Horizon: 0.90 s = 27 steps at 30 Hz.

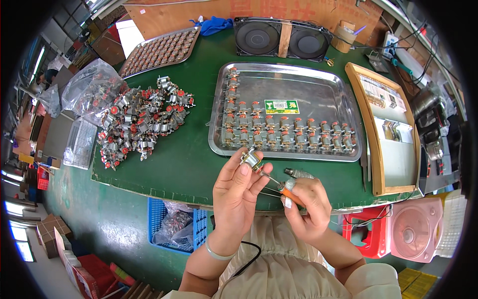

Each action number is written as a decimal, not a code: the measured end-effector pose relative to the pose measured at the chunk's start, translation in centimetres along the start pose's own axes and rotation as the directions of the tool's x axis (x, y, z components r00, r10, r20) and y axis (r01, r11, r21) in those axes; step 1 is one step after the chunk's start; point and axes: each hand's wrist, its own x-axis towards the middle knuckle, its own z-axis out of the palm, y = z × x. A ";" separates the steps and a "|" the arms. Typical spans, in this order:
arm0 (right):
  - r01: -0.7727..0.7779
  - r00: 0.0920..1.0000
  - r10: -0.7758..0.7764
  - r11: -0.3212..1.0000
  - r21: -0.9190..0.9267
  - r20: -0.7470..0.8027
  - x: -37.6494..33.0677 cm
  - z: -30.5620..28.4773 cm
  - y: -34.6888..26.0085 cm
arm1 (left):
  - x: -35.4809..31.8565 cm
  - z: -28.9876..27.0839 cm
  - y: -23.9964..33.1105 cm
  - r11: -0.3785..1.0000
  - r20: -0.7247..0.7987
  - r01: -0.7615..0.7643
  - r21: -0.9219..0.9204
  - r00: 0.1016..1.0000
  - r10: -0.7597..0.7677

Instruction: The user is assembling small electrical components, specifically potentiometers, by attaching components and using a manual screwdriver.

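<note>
My left hand [234, 194] is closed around a small silver metal part [250, 159] with a boxy frame, held above the table's front edge. It resembles the red-topped parts on the table. In my right hand [309, 204] is a screwdriver [293, 196] with an orange handle. Its thin metal shaft points up and left, and the tip meets the lower end of the part near my left fingers; the exact contact is too small to tell. Pale wrapping covers some of my right fingertips. Just beyond that hand lies a dark-tipped tool [298, 173] with a wrapped body.
A steel tray [318, 89] holds rows of red-topped parts. To its left are a heap of similar parts [144, 119], a plastic bag [92, 87] and another filled tray [162, 50]. Two black fans [256, 37] stand behind; a wooden-framed box [381, 129] stands right.
</note>
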 end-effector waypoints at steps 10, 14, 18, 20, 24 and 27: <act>-0.796 0.506 0.627 0.074 0.601 0.592 0.3 -1.0 -0.6 | 0.2 -0.4 -0.9 0.985 0.001 -0.154 0.079 0.988 0.154; -0.718 0.467 0.592 -0.179 0.672 0.657 0.1 -0.4 -0.3 | 0.3 -0.4 -0.9 0.976 0.036 -0.201 0.081 0.980 0.198; -0.443 0.894 0.442 0.843 0.306 0.076 -0.9 1.4 0.0 | 0.1 -0.3 -1.0 0.968 0.067 -0.229 0.103 0.973 0.223; -0.421 0.904 0.423 0.861 0.284 0.058 -0.5 0.8 0.3 | 0.0 -0.6 -0.9 0.972 0.076 -0.222 0.076 0.973 0.216; -0.882 0.387 0.612 0.026 0.471 0.690 1.0 -1.1 0.3 | -0.1 -0.7 -0.6 0.977 0.112 -0.201 0.065 0.975 0.193; -0.873 0.389 0.605 0.001 0.488 0.695 0.8 -1.3 0.4 | 0.1 -0.8 -0.1 0.982 0.165 -0.178 0.067 0.972 0.165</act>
